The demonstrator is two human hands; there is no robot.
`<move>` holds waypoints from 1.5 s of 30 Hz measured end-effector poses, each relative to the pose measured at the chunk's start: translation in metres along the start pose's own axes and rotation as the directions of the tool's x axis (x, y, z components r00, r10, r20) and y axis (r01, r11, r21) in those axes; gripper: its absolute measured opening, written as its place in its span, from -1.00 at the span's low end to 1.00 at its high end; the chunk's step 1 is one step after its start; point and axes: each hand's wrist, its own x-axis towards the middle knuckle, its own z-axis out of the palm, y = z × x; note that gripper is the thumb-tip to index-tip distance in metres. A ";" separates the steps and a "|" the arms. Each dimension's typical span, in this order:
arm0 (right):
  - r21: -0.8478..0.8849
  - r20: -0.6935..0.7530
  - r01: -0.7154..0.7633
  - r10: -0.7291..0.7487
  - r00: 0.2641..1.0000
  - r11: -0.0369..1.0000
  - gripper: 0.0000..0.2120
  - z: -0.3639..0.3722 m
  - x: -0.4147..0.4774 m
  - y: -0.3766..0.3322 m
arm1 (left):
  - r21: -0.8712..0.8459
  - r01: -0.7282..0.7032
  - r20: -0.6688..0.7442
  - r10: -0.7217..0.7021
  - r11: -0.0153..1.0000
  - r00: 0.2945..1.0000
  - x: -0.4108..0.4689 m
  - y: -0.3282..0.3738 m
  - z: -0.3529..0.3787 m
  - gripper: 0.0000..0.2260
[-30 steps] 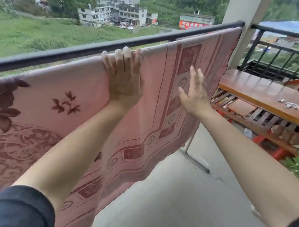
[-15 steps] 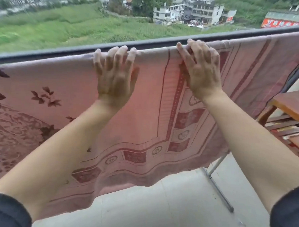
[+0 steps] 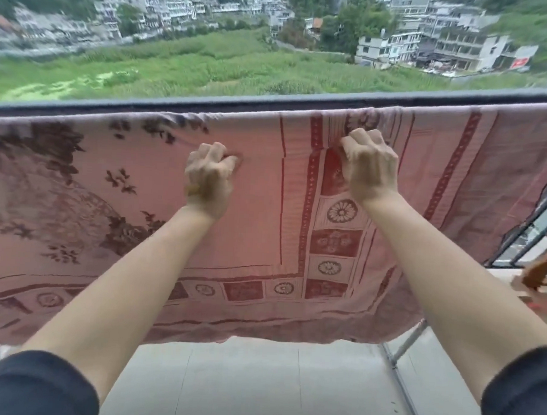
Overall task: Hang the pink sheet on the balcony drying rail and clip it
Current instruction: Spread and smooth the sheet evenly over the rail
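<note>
— What's the sheet like?
— I see a pink sheet (image 3: 259, 206) draped over the dark rail (image 3: 207, 105), with maroon flowers at nine o'clock and bordered medallions toward three.
— And the hands?
— My left hand (image 3: 208, 176) pinches a fold of cloth; my right hand (image 3: 369, 164), curled, grips it below the rail.

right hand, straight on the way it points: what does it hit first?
The right hand is already gripping the pink sheet; going on up and forward it likely meets the cloth-draped drying rail. Depth unclear.
</note>
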 end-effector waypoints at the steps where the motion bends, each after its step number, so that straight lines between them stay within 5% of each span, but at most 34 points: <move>1: -0.007 0.012 -0.026 0.026 1.000 1.000 -0.88 0.004 -0.001 -0.001 | -0.007 -0.010 0.037 0.010 1.000 0.999 -0.003 0.000 0.001 -0.88; 4: 0.049 -0.017 -0.128 0.129 0.992 0.991 -0.83 0.015 -0.008 -0.011 | -0.026 0.012 0.032 -0.011 1.000 0.999 -0.014 -0.004 0.001 -0.85; 8: 0.149 -0.043 -0.160 0.168 0.985 0.976 -0.53 0.035 -0.028 -0.028 | 0.032 -0.006 0.001 0.006 0.999 1.000 -0.028 -0.015 -0.001 -0.49; 13: 0.142 -0.219 -0.185 0.213 0.952 0.972 -0.37 0.040 -0.002 -0.052 | 0.049 0.023 -0.102 -0.018 0.999 0.995 0.038 -0.030 -0.009 -0.48; 17: 0.011 -0.020 -0.137 0.137 0.990 0.991 -0.34 0.036 0.018 -0.045 | 0.057 0.003 0.117 -0.010 0.998 0.993 0.042 -0.031 0.007 -0.51; 19: -0.046 0.034 -0.076 0.077 0.996 0.996 -0.33 0.030 0.011 -0.030 | 0.073 0.054 0.107 -0.062 0.996 0.992 0.037 -0.021 0.015 -0.50; 26: -0.163 0.089 -0.225 0.242 0.966 0.961 -0.33 -0.011 -0.025 0.082 | -0.095 -0.122 0.260 0.143 0.988 0.955 0.081 0.098 0.038 -0.48; 32: -0.050 0.047 -0.635 0.637 0.769 0.771 -0.39 -0.050 -0.048 0.200 | -0.128 -0.193 0.339 0.226 0.973 0.913 0.113 0.205 0.062 -0.46; 36: 0.142 -0.060 -0.749 0.761 0.646 0.647 -0.47 -0.074 -0.043 0.278 | -0.139 -0.186 0.363 0.225 0.973 0.904 0.131 0.284 0.081 -0.49; 41: 0.002 0.074 -0.524 0.523 0.849 0.852 -0.53 -0.091 -0.012 0.360 | -0.087 -0.018 0.284 0.042 0.996 0.958 0.140 0.349 0.102 -0.60; 45: 0.151 0.115 -0.442 0.428 0.896 0.884 -0.73 -0.098 0.005 0.393 | 0.002 0.015 0.211 -0.015 1.000 0.977 0.137 0.354 0.111 -0.62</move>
